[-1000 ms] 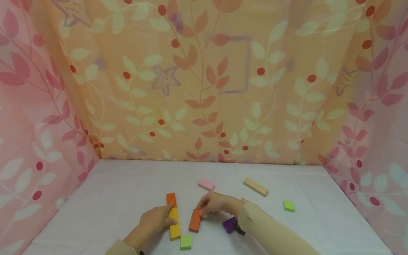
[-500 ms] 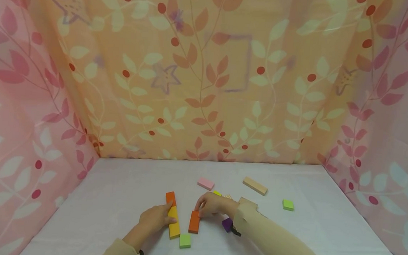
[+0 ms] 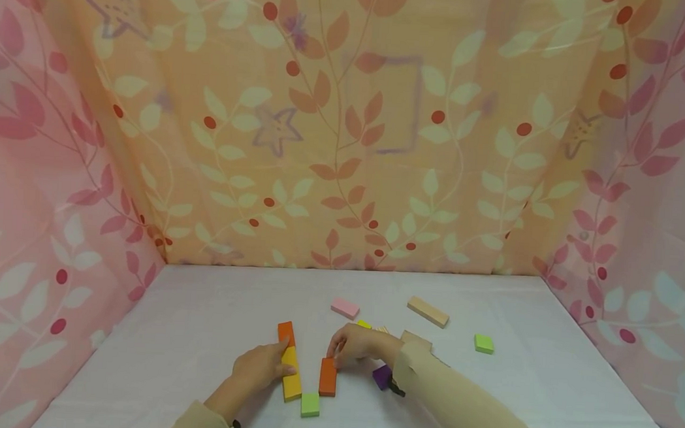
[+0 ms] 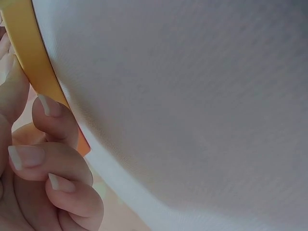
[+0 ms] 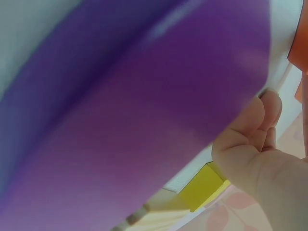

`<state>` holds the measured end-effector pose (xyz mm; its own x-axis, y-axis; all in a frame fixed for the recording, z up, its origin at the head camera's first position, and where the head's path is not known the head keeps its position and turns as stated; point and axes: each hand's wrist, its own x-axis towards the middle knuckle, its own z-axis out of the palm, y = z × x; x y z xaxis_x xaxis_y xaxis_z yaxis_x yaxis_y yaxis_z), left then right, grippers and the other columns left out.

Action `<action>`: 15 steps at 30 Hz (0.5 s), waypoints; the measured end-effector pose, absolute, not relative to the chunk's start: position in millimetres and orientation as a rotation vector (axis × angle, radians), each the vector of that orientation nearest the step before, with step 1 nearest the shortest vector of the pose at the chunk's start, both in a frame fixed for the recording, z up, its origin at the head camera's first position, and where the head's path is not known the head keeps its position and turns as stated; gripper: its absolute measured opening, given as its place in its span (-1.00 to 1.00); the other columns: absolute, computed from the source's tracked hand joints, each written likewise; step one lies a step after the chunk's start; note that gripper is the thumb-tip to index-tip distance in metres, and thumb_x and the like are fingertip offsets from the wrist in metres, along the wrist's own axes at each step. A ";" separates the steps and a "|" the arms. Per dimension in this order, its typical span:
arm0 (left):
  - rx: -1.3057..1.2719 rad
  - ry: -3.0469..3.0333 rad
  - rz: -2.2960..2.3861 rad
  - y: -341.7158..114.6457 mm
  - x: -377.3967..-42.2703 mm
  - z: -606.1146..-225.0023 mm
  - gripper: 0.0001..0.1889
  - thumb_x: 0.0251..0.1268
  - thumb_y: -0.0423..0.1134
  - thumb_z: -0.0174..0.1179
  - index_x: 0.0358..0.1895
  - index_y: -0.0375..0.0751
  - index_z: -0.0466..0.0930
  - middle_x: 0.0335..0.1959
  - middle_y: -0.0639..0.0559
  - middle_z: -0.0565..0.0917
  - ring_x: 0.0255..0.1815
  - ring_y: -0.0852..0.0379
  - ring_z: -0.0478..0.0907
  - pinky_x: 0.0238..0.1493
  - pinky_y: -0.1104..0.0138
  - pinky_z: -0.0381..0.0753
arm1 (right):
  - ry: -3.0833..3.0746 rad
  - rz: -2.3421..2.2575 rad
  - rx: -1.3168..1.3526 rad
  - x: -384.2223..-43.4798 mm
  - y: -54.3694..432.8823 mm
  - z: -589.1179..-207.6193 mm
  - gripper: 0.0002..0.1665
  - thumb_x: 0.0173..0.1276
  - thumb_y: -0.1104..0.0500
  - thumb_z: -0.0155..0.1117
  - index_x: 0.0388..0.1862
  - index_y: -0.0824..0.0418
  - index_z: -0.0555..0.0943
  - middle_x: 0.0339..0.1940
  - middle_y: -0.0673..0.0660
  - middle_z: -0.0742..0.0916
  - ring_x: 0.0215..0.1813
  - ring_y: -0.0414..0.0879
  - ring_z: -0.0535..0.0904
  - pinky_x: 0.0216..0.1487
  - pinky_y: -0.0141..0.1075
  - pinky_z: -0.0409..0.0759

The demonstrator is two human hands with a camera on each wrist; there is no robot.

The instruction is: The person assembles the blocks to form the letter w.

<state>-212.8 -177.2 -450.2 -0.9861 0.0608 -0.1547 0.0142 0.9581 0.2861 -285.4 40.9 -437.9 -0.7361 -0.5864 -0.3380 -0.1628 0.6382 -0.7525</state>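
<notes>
My left hand [image 3: 258, 366] grips a yellow block [image 3: 292, 389] lying flat, thumb on one side and fingers on the other. An orange block [image 3: 285, 331] continues the line at its far end. In the left wrist view, curled fingers [image 4: 57, 168] lie along the yellow block's edge. My right hand [image 3: 355, 344] pinches the far end of a second, darker orange block [image 3: 328, 378] with thumb and index finger; its other fingers are curled in. A green square block [image 3: 310, 405] sits between the near ends of the yellow and darker orange blocks.
A purple block [image 3: 382, 377] lies beside my right wrist and fills much of the right wrist view. Beyond the right hand are a bright yellow block [image 5: 204, 185], a pink block [image 3: 345, 308] and a long plain wooden block [image 3: 428, 311]. Another green block [image 3: 484, 344] lies farther right.
The darker orange block has shifted slightly toward the person and turned a little straighter. My right hand has moved slightly left from a second ago. The left hand stays on the yellow block.
</notes>
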 end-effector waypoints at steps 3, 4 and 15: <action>0.056 2.947 0.422 -177.1 -212.8 -449.9 -0.23 0.08 0.12 0.36 0.32 -0.23 0.45 0.10 -0.22 0.63 0.09 -0.22 0.56 -0.09 -0.06 0.58 | 2.280 -0.981 -0.588 -285.1 40.9 -438.6 -0.86 0.15 0.40 0.41 -0.37 0.19 0.72 -0.45 0.03 0.57 -0.40 -0.11 0.37 -0.42 -0.35 0.27; 0.057 2.947 0.418 -177.2 -212.7 -449.9 -0.23 0.08 0.12 0.36 0.32 -0.24 0.45 0.10 -0.21 0.63 0.09 -0.22 0.56 -0.09 -0.05 0.58 | 2.280 -0.983 -0.588 -285.2 40.7 -439.2 -0.86 0.15 0.40 0.41 -0.37 0.19 0.71 -0.45 0.04 0.57 -0.40 -0.11 0.37 -0.41 -0.35 0.27; 0.046 2.945 0.421 -177.2 -213.4 -450.9 -0.23 0.07 0.12 0.37 0.32 -0.23 0.46 0.10 -0.22 0.63 0.09 -0.23 0.56 -0.10 -0.07 0.58 | 2.248 -1.011 -0.586 -286.6 44.0 -440.4 -0.88 0.17 0.37 0.41 -0.34 0.17 0.71 -0.42 0.04 0.60 -0.36 -0.11 0.39 -0.38 -0.33 0.29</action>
